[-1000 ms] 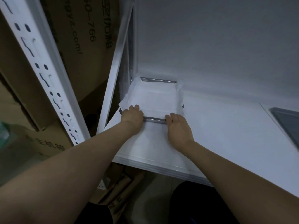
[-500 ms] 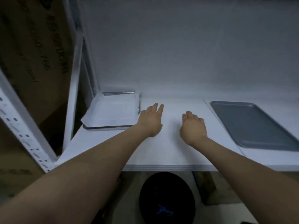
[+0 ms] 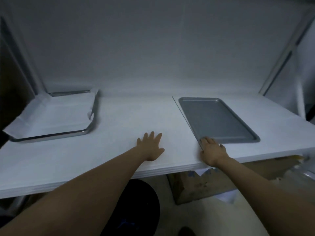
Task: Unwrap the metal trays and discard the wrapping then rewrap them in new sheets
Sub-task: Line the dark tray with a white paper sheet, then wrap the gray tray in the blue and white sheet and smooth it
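At ten o'clock the wrapped tray (image 3: pixel 51 135) looks finished, while the bare tray (image 3: pixel 216 120) at two o'clock awaits its sheet, the left hand (image 3: pixel 150 147) lying flat and empty on the table (image 3: pixel 85 159), the right hand (image 3: pixel 212 150) touching its near corner with straight fingers, gripping nothing.

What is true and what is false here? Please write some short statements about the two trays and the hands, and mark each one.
1. A white sheet covers the left tray. True.
2. The right tray is wrapped as well. False: it lies bare.
3. The left hand lies flat on the white surface, holding nothing. True.
4. The right hand rests on the left tray. False: it is at the near corner of the right tray.
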